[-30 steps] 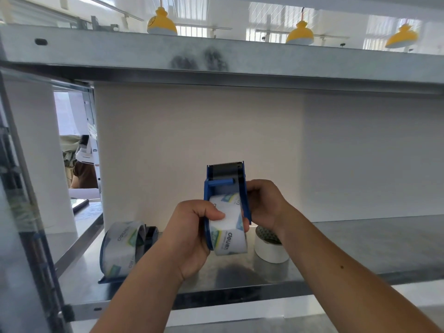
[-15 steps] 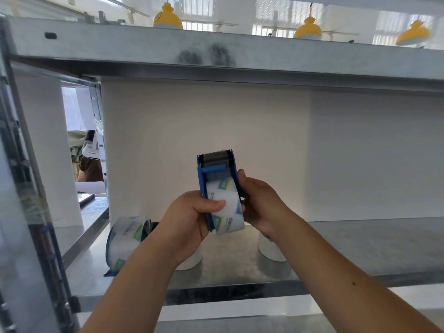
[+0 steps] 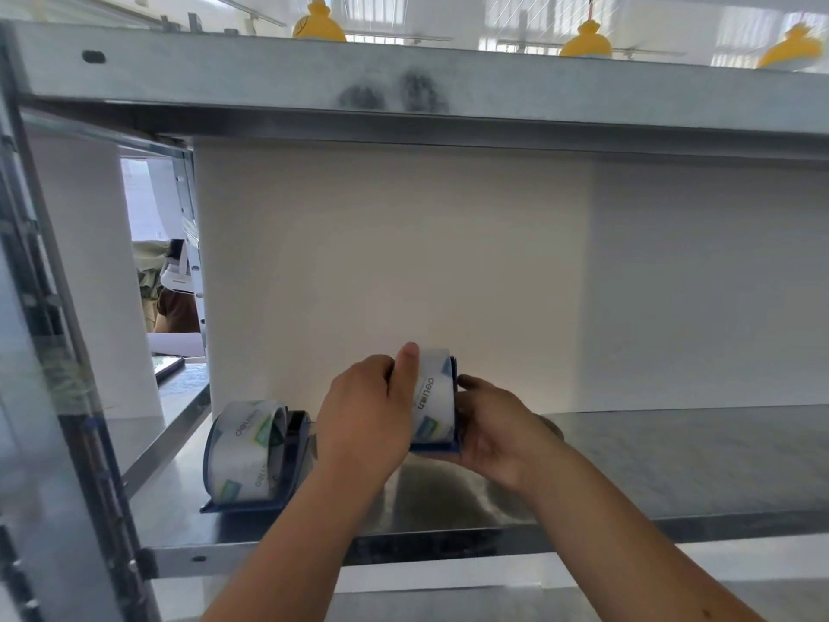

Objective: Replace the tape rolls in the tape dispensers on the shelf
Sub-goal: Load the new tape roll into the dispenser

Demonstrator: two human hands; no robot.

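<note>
A: We find the blue tape dispenser [image 3: 442, 445] held just above the metal shelf [image 3: 673, 469], near its middle. The tape roll [image 3: 433, 397] in it stands on edge, its flat sides facing left and right, so the roll's axis runs left to right. The printed band faces us.

B: And the hands?

A: The left hand [image 3: 363, 424] is closed on the left side of the roll, thumb laid up over the top rim. The right hand [image 3: 498, 430] cups the dispenser from the right and below, fingers [image 3: 471, 382] curled against its side. Both have hold of the same unit.

B: Anything nearby?

A: A second dispenser [image 3: 260, 455] with its own clear roll rests on the shelf to the left, tilted, apart from the left wrist. Something round shows partly behind the right hand; we cannot tell what it is.

B: The surroundings?

A: Shelf of bare, reflective sheet metal, white panel behind, another metal shelf [image 3: 403, 78] overhead. Yellow lamps [image 3: 318, 24] hang beyond it. A person is partly visible through the gap at left.
</note>
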